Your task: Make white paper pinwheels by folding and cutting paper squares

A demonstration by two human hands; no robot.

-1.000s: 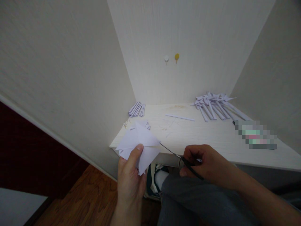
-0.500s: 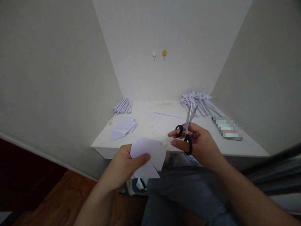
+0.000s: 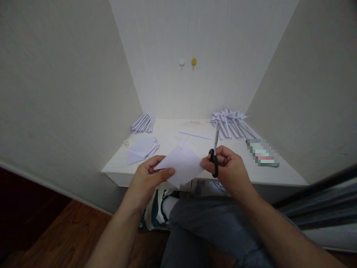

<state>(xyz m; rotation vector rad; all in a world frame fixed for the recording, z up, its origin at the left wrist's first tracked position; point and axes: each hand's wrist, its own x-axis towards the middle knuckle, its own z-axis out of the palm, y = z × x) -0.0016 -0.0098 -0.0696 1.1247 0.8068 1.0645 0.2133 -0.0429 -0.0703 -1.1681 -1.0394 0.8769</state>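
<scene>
Since half a second ago both hands are drawing together, the left hand pinching the folded paper above the table edge, the right hand gripping closed, upright scissors beside it, cutting not yet begun.

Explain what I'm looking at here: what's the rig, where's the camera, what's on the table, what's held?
No machine here: a person with two bare hands, filmed by a camera on their head, looking forward and down. The left hand pinches a white paper sheet. The right hand holds black-handled scissors, blades shut and pointing up. On the white table lie folded sheets, a bundle of paper strips, one loose strip and a pile of folded paper pieces.
</scene>
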